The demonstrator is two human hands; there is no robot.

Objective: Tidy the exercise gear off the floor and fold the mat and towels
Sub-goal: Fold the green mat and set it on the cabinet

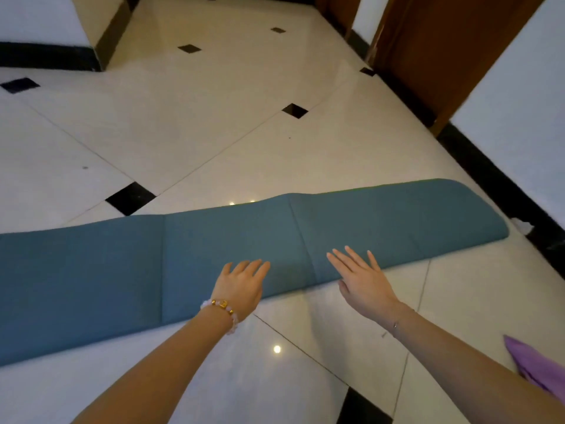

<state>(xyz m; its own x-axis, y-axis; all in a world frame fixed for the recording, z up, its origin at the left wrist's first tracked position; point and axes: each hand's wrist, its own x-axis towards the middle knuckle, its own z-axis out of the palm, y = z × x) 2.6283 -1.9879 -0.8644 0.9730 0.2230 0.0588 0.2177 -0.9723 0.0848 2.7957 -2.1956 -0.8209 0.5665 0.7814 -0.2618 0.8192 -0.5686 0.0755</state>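
Teal and slightly padded, the mat (397, 215) is lying in a long narrow strip across the tiled floor (214, 133), passing under both sets of fingertips and stretching well out to either side of them. The left hand (241, 283) and the right hand (363, 283) are reaching over its near edge with fingers straight and spread, gripping nothing; whether they are pressing the surface or hovering just above it, I cannot tell. Since the tiles are looking glossy, the mat may be sliding away rather than folding once pushed. With both hands sitting close together near the middle, the far ends risk lagging and skewing the fold. Its surface is showing cross creases, one running between the hands, and the end out beyond the right hand is looking rounded and doubled. A purple cloth (541, 368) is lying beside the right forearm.
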